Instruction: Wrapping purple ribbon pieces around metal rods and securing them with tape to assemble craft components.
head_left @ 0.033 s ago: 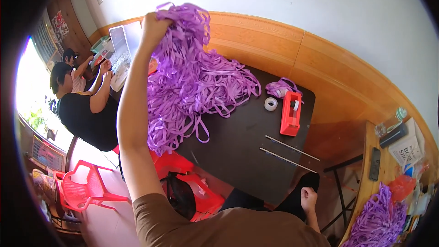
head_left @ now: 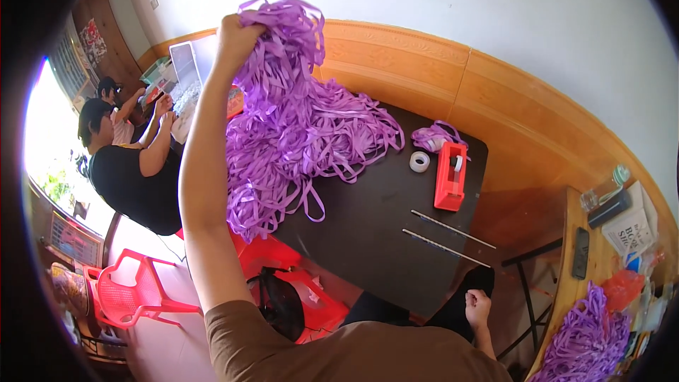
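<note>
Lower right of the frame: we are resting our right hand on our dark-trousered leg, fingers curled into a loose fist with nothing in it.
Lower centre: our brown sleeve is filling the bottom edge, and our left forearm is rising from it toward the upper left.
Beside our leg: a red plastic stool is standing under the near edge of the dark table.
Table, right part: two thin strips are lying side by side; beyond them a red tape dispenser and a clear tape roll are sitting close together.
Upper centre: our left hand is gripping a bunch of purple ribbon tightly, lifting it while the rest is trailing onto the table.
Left edge: two people are working at another table.
</note>
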`<action>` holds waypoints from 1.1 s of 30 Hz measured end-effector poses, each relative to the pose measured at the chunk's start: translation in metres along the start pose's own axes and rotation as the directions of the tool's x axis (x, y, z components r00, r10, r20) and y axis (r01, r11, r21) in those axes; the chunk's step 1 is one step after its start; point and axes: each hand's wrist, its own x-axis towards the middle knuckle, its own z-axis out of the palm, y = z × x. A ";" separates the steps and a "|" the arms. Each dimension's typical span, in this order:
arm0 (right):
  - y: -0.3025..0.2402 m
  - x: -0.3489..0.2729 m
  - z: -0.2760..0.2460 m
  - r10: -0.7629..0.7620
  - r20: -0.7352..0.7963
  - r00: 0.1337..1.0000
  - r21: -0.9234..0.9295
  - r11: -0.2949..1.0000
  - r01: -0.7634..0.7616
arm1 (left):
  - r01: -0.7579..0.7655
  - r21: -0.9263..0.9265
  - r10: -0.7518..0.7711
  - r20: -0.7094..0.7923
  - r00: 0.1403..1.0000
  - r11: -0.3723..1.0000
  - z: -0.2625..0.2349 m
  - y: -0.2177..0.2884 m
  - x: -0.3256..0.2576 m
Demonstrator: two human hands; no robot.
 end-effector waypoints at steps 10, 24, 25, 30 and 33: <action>0.002 -0.008 0.013 -0.165 0.095 0.982 -0.105 0.979 0.175 | 0.101 0.120 -0.151 0.896 0.417 0.988 0.002 0.029 -0.074; 0.029 -0.024 -0.042 -0.155 0.138 0.978 -0.183 0.967 0.179 | -0.021 0.708 -0.389 0.412 0.824 0.706 0.093 0.038 -0.272; 0.030 -0.024 -0.042 -0.155 0.153 0.976 -0.162 0.970 0.179 | -0.061 0.584 -0.255 0.443 0.859 0.810 0.092 0.026 -0.287; 0.031 -0.020 -0.039 -0.216 0.186 0.958 -0.150 0.958 0.245 | -0.108 0.344 0.036 0.209 0.977 0.933 0.084 -0.026 -0.252; 0.029 -0.015 -0.040 -0.216 0.138 0.967 -0.173 0.956 0.238 | 0.015 0.166 -0.015 0.001 1.000 0.986 0.066 0.009 -0.201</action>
